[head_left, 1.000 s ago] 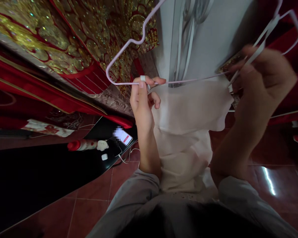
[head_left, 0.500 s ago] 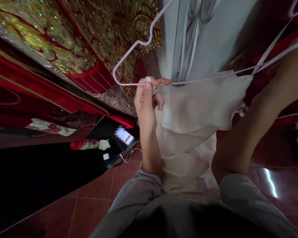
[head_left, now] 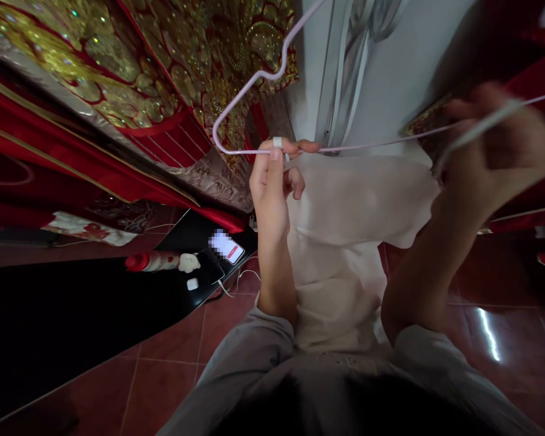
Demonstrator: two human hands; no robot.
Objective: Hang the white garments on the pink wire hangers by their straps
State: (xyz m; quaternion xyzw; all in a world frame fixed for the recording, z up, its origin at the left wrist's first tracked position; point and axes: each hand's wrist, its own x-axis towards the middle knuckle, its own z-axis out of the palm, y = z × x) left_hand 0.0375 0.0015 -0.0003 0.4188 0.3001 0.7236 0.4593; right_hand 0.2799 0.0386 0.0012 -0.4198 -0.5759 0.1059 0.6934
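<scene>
Your left hand (head_left: pixel 275 175) pinches the lower bar of the lilac hanger (head_left: pixel 241 95), stretched before you above the cream cloth (head_left: pixel 363 194); keep that pinch steady and work the white strap (head_left: pixel 481 126) smoothly. Your right hand (head_left: pixel 504 148) curls beside the strap, its grip too blurred to tell; half a second ago it reached farther right.

Dim light, glare on floor (head_left: pixel 511 357), right grip (head_left: pixel 504 148) blurred

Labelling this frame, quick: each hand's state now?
Left hand: closed, pinching the hanger.
Right hand: white strap across it; too blurred to tell open or closed.
</scene>
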